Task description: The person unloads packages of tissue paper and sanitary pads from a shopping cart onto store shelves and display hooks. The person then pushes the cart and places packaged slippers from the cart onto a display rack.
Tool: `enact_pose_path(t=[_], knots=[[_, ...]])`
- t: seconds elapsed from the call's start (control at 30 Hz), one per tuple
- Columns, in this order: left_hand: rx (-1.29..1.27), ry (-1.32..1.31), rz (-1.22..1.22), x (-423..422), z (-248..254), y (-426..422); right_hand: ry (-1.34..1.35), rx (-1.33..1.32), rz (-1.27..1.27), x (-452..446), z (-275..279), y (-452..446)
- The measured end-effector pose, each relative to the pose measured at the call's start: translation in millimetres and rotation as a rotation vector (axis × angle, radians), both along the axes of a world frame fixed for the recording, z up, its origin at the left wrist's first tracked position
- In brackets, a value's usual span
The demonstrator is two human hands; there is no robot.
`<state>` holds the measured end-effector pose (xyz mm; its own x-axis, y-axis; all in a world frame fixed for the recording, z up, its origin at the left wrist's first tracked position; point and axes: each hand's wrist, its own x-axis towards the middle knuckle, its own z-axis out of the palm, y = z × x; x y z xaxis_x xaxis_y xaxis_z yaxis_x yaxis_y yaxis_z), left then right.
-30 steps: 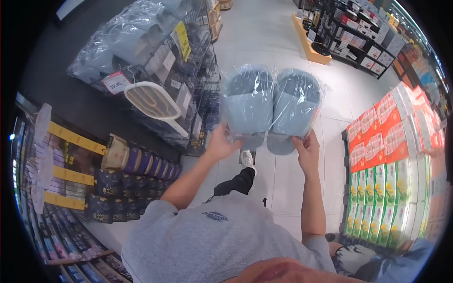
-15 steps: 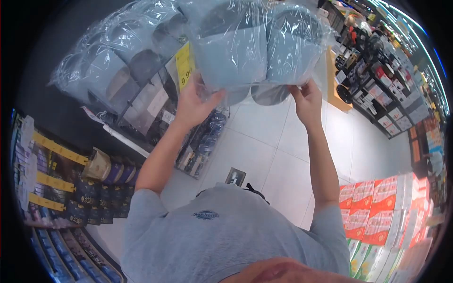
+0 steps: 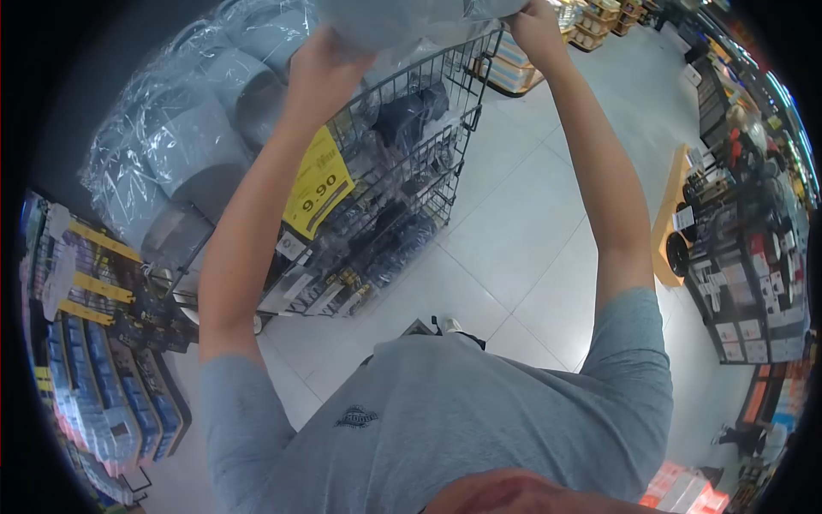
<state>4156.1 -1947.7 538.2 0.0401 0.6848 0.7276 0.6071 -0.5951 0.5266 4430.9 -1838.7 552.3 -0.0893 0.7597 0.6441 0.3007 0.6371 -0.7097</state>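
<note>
A pair of grey-blue slippers in clear plastic (image 3: 394,21) is at the top edge, partly cut off by the frame. My left hand (image 3: 330,73) grips the near left side of this package, its fingertips hidden. My right hand (image 3: 537,32) pinches the package's right edge. To the left, more plastic-wrapped slippers (image 3: 193,128) are piled on top of a black wire rack (image 3: 467,116). A yellow price tag reading 9.90 (image 3: 318,188) hangs on the rack, beside my left forearm.
Shelves with yellow strips (image 3: 98,283) and blue packs stand at the left. At the right are a wooden-edged platform (image 3: 670,223) and a black shelf of boxed goods (image 3: 745,291). Red-and-white packages (image 3: 685,490) show at the lower right.
Both hands have lifted the slippers up and away, toward the top edge and over the rack's side. The view has turned, so the wire rack shows larger and the red packages have slid toward the bottom.
</note>
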Motion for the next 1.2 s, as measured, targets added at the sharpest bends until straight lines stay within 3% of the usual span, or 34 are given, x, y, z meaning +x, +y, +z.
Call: enact_pose_path(t=[0.07,0.17,0.23,0.3,0.47,0.6,0.73,0.83,0.9,0.93,1.0,1.03,1.1,1.13,1.2], knots=[[-0.029,-0.009,0.089,12.3,-10.2,28.8,0.153,0.156,0.235,-9.4,-11.2,54.3],[-0.032,-0.028,0.191,25.1,-31.4,64.6,0.117,0.006,0.341,2.1,-30.3,110.4],[-0.042,-0.023,0.201,39.4,-37.2,77.7,0.088,0.024,0.279,15.3,-38.9,127.9],[-0.086,-0.026,0.232,51.8,-42.2,81.5,-0.151,-0.158,0.095,35.9,-66.5,169.2],[-0.239,0.099,0.317,60.0,-47.6,90.0,-0.007,-0.054,0.126,20.8,-84.4,159.2],[-0.437,0.124,0.379,57.0,-50.2,105.1,-0.229,-0.028,0.041,11.6,-86.2,161.9],[-0.415,0.166,0.439,54.4,-61.4,106.7,-0.348,-0.009,-0.13,4.0,-95.9,152.6],[-0.497,0.114,0.376,50.4,-50.7,105.7,-0.291,0.01,-0.089,1.0,-94.9,140.1],[-0.58,0.066,0.368,61.5,-33.2,92.4,-0.083,0.059,-0.046,-0.7,-95.5,125.7],[-0.577,0.06,0.376,67.9,-40.8,84.8,-0.013,0.285,-0.087,-1.3,-106.7,121.2],[-0.044,-0.001,0.454,79.9,-60.9,71.0,0.018,0.57,-0.122,11.3,-111.8,102.7],[-0.052,-0.005,0.461,82.8,-59.4,67.9,-0.017,0.722,-0.171,14.2,-99.1,91.0],[0.271,0.15,0.379,84.7,-52.4,61.5,-0.134,0.784,-0.197,6.5,-72.8,81.4],[0.193,0.153,0.369,84.4,-50.9,59.9,-0.248,0.852,-0.231,0.4,-68.5,78.2],[0.155,0.188,0.396,84.2,-46.2,51.2,-0.223,0.783,-0.189,-19.6,-76.6,70.9]])
